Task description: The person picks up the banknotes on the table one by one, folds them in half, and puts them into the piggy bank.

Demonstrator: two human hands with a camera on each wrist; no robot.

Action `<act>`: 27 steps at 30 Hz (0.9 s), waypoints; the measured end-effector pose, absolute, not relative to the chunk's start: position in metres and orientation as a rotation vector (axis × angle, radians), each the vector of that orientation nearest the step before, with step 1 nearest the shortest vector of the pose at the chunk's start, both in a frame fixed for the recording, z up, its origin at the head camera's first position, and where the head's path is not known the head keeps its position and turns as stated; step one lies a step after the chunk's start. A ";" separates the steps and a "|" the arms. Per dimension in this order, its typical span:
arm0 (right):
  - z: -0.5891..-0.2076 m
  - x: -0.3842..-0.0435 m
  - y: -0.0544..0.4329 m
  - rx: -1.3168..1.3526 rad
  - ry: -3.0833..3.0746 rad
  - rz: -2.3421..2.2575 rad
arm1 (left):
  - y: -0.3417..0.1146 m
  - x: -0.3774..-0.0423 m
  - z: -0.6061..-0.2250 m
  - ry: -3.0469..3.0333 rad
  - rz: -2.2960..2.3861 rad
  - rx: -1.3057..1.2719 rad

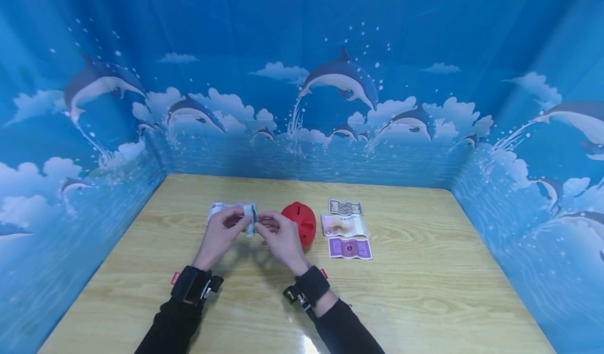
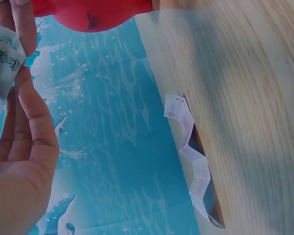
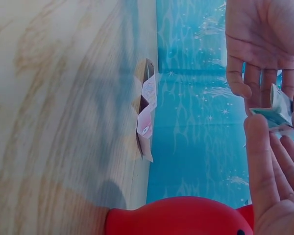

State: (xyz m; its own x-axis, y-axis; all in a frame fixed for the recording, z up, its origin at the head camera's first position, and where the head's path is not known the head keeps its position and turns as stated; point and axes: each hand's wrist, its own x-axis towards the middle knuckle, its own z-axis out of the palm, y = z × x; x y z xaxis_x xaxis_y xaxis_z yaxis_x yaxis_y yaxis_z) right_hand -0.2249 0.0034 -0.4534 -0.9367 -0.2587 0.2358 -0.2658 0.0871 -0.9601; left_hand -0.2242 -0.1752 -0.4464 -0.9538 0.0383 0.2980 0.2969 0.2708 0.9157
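A folded greenish-white banknote point(image 1: 251, 220) is held up between both hands, above the table. My left hand point(image 1: 224, 233) pinches its left side. From the other side, the thumb and fingers of my right hand point(image 1: 285, 239) pinch it. The right wrist view shows the note point(image 3: 279, 108) bent into a fold between the fingertips. Just beyond my right hand stands a red piggy bank point(image 1: 300, 218) with a slot in its top, partly covered by that hand. Behind my left hand, another creased pinkish banknote point(image 2: 187, 147) lies zigzag on the table.
Right of the piggy bank, three creased banknotes lie in a column: a brown one point(image 1: 345, 207), a pale one point(image 1: 343, 226) and a purple one point(image 1: 350, 248). The wooden table point(image 1: 434, 270) is walled by a blue dolphin-print curtain point(image 1: 264, 39).
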 end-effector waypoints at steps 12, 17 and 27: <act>-0.456 -0.226 0.003 0.492 -2.274 2.081 | -0.176 -0.225 -0.448 -2.290 -1.845 -0.440; -0.455 -0.227 0.004 0.474 -2.259 2.092 | -0.176 -0.225 -0.449 -2.312 -1.818 -0.475; -0.457 -0.227 0.003 0.447 -2.281 2.093 | -0.176 -0.224 -0.447 -2.375 -1.750 -0.422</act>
